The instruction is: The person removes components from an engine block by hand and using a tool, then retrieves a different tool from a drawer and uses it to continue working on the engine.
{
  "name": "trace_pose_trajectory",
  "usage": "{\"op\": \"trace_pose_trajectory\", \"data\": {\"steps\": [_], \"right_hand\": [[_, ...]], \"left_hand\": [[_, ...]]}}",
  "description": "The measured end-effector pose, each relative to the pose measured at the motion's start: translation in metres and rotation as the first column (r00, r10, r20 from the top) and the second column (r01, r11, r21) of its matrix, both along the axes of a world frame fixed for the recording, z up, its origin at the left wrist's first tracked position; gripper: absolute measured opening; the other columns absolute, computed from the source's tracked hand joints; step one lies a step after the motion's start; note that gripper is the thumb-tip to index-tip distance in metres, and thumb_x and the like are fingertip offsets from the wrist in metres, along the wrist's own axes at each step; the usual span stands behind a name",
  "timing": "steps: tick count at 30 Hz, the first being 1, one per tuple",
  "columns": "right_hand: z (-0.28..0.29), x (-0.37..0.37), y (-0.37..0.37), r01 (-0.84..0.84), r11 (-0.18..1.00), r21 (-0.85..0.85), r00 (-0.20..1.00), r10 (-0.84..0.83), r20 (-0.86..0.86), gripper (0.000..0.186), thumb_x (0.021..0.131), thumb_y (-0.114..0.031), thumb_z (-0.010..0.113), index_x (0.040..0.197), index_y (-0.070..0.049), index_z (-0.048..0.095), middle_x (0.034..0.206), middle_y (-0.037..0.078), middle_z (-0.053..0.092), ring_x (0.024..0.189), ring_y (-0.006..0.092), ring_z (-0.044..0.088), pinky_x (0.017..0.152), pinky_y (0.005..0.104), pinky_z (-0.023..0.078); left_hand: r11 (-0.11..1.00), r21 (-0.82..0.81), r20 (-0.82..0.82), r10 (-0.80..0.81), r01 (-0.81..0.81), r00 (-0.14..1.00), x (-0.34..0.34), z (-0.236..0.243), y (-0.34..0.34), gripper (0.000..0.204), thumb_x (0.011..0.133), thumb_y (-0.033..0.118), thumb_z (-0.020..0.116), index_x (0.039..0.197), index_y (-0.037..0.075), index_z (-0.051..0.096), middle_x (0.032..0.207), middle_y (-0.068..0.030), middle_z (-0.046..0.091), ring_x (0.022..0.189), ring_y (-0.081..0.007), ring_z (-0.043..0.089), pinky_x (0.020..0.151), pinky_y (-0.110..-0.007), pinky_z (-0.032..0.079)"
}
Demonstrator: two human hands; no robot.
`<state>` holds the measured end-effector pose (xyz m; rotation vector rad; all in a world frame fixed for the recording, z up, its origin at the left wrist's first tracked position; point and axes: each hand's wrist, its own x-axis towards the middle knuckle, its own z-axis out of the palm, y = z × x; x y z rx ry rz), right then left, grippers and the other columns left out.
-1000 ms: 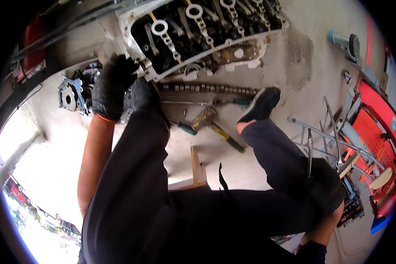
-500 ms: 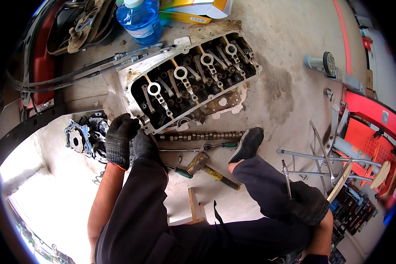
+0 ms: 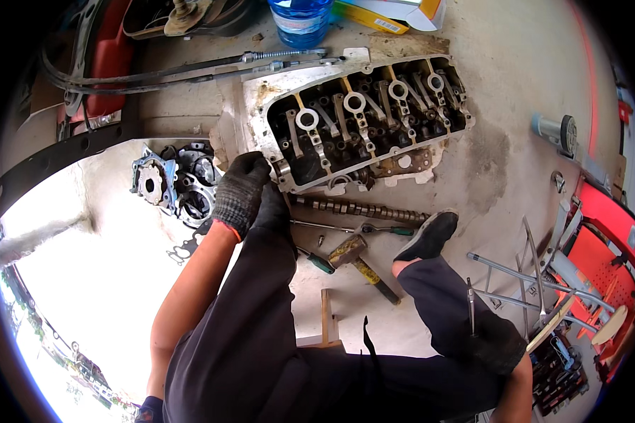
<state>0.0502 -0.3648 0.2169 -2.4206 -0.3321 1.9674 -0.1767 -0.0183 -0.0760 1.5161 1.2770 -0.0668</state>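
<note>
Black-gloved left hand [image 3: 240, 192] grips head [image 3: 363, 120] corner, frame centre | right hand [image 3: 497, 338] clasps tool [image 3: 470, 304], lower right | hammer [image 3: 363, 259] between my legs

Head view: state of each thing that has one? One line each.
Left hand: gloved, gripping the near left corner of the cylinder head.
Right hand: gloved, resting on the knee, shut on a slim metal tool.
Cylinder head: lying flat on the floor, top open, bearing caps showing.
Camshaft: out, lying on the floor beside it.
Hammer: lying loose on the floor.
Blue bottle: upright; cap out of view.
</note>
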Motion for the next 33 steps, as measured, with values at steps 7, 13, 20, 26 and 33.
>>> {"op": "trace_pose_trajectory", "data": {"steps": [7,13,20,26,33], "right_hand": [[-0.124,-0.048,0.033,-0.372,0.876,0.306,0.922,0.386,0.017,0.023,0.088,-0.022,0.062,0.098,-0.001,0.061,0.076,0.016,0.066,0.075,0.026,0.067,0.068,0.0379,0.05],[-0.237,-0.134,0.062,-0.167,0.978,0.127,0.968,0.187,-0.166,0.039,0.089,-0.034,0.059,0.115,-0.004,0.055,0.094,0.017,0.07,0.092,0.032,0.068,0.081,0.04,0.052],[-0.302,-0.209,0.053,-0.32,0.947,0.013,0.925,0.316,-0.211,0.053,0.084,-0.035,0.063,0.129,-0.011,0.049,0.115,0.018,0.066,0.106,0.036,0.063,0.092,0.0445,0.048],[-0.326,-0.23,0.012,-0.446,0.895,0.005,0.885,0.442,-0.142,0.054,0.085,-0.036,0.066,0.128,-0.008,0.053,0.113,0.018,0.066,0.103,0.0366,0.064,0.09,0.0446,0.049],[-0.348,-0.209,-0.017,-0.397,0.912,0.1,0.917,0.391,0.08,0.044,0.087,-0.037,0.062,0.12,-0.008,0.061,0.109,0.017,0.066,0.097,0.0388,0.063,0.089,0.0438,0.049]], "left_hand": [[0.988,0.133,0.015,-0.083,0.081,0.996,-0.002,-0.01,0.0,0.039,0.094,0.031,0.061,0.116,-0.002,0.064,0.093,-0.0139,0.071,0.078,-0.0187,0.067,0.073,-0.033,0.053],[0.975,0.166,-0.016,-0.149,0.149,0.989,-0.014,-0.003,-0.018,0.037,0.095,0.029,0.058,0.118,0.001,0.062,0.106,-0.0219,0.068,0.098,-0.034,0.067,0.083,-0.04,0.053],[0.861,0.196,0.0,-0.479,0.469,0.878,-0.025,-0.011,-0.035,0.024,0.093,0.021,0.054,0.103,0.003,0.067,0.102,-0.0214,0.065,0.1,-0.0398,0.062,0.089,-0.044,0.049],[0.896,-0.043,0.086,-0.437,0.441,0.895,-0.025,-0.006,-0.045,0.022,0.087,0.023,0.059,0.089,0.003,0.07,0.095,-0.0243,0.061,0.094,-0.0409,0.057,0.08,-0.048,0.043],[0.788,0.258,0.049,-0.588,0.559,0.807,-0.029,-0.033,-0.034,0.027,0.086,0.028,0.058,0.094,0.008,0.074,0.096,-0.0213,0.067,0.098,-0.0408,0.063,0.085,-0.049,0.049]]}}
